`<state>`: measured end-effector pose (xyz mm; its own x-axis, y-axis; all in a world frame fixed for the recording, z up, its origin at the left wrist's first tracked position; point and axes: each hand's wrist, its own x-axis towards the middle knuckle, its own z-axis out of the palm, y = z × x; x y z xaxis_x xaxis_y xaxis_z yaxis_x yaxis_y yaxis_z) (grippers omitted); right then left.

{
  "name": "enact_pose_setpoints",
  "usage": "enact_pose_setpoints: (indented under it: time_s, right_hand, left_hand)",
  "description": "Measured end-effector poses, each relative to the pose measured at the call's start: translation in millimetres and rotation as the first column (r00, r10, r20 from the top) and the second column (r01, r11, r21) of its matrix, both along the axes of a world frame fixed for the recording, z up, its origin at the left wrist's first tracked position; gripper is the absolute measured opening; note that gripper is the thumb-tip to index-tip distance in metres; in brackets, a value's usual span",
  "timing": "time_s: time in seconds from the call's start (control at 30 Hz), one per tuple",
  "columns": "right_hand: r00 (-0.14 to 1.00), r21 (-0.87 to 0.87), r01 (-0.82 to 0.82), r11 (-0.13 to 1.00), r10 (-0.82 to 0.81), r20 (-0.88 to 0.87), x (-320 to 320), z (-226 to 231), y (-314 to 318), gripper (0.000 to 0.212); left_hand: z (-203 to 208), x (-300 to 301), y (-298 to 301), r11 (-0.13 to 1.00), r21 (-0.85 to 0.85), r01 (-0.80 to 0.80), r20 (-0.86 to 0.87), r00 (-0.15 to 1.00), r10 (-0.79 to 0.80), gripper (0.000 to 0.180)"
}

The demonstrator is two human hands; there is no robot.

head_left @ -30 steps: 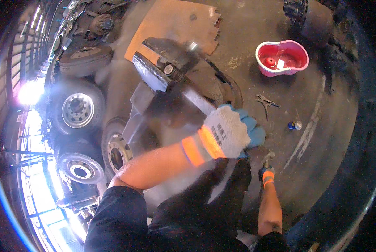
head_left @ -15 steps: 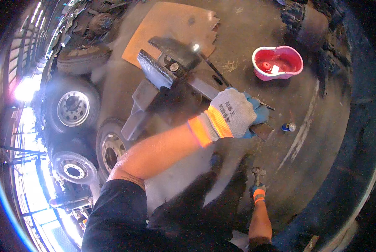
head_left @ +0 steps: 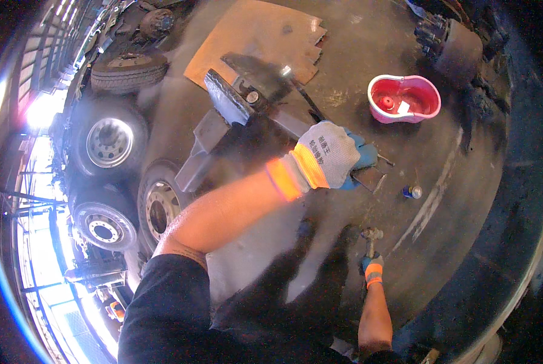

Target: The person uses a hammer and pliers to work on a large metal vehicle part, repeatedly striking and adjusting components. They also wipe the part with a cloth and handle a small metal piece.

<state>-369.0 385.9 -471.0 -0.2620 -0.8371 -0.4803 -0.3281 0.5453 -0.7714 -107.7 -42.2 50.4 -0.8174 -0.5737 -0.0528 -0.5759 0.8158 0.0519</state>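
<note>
My left hand (head_left: 332, 155), in a grey and blue glove with an orange cuff, is closed around a thin dark rod (head_left: 306, 97). One end of the rod looks bright, and the other pokes out past my fingers. Beneath the hand runs a flat metal bar (head_left: 288, 121) from a heavy metal stand (head_left: 229, 100); the bar's square end shows beyond the glove. Whether my fingers also grip the bar is hidden. Lower down, my right hand (head_left: 371, 265), gloved alike, grips a hammer (head_left: 371, 238) by its handle, its head pointing away from me.
A pink tub (head_left: 405, 115) with a red item inside sits at the right, and a small blue can (head_left: 412, 192) stands nearer. Truck wheels (head_left: 109, 142) line the left. A rusty sheet (head_left: 253, 30) lies at the back. Dark machine parts (head_left: 459, 54) are at far right.
The view has shifted slightly, so the scene sits a little differently. My left hand keeps its hold at the bar, and my right hand with the hammer is slightly higher in view.
</note>
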Motion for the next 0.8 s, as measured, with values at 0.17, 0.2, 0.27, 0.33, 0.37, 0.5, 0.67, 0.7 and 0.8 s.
enact_pose_setpoints:
  time_s: [0.17,0.2,0.27,0.33,0.37,0.5,0.67,0.7,0.8]
  right_hand:
    - [0.992,-0.057,-0.068,0.996,0.062,-0.106,6,4,-1,0.021]
    - [0.970,-0.116,-0.125,0.985,0.097,-0.223,8,19,-6,0.022]
    - [0.944,-0.165,-0.217,0.962,0.164,-0.287,4,48,-15,0.024]
    - [0.962,-0.155,-0.212,0.965,0.178,-0.207,2,54,-4,0.024]
    - [0.967,-0.138,-0.208,0.968,0.182,-0.179,2,53,1,0.024]
    - [0.970,0.023,-0.169,0.985,0.171,-0.176,10,43,16,0.025]
    - [0.984,0.047,-0.109,0.993,0.114,-0.137,16,50,20,0.026]
    - [0.955,0.048,-0.151,0.987,0.158,-0.252,22,70,8,0.026]
    - [0.892,0.187,-0.205,0.961,0.262,-0.369,33,125,-26,0.026]
  left_hand:
    - [-3,-6,1,0.996,-0.081,0.024,-0.228,0.973,-0.042,0.023]
    - [-3,-6,2,0.996,-0.085,0.018,-0.239,0.970,-0.038,0.024]
    - [1,0,4,0.999,-0.040,-0.014,-0.203,0.979,0.006,0.024]
    - [7,-1,1,0.999,0.037,-0.014,-0.099,0.995,0.018,0.027]
    - [5,-1,1,0.999,0.034,-0.014,-0.115,0.993,0.018,0.028]
    - [-6,1,3,1.000,0.022,-0.007,-0.168,0.986,0.011,0.034]
    - [-10,4,3,0.999,-0.024,0.037,-0.275,0.961,-0.042,0.032]
    - [-13,3,4,0.997,-0.061,0.039,-0.337,0.940,-0.057,0.029]
    - [-10,6,4,0.997,-0.062,0.049,-0.367,0.927,-0.069,0.026]
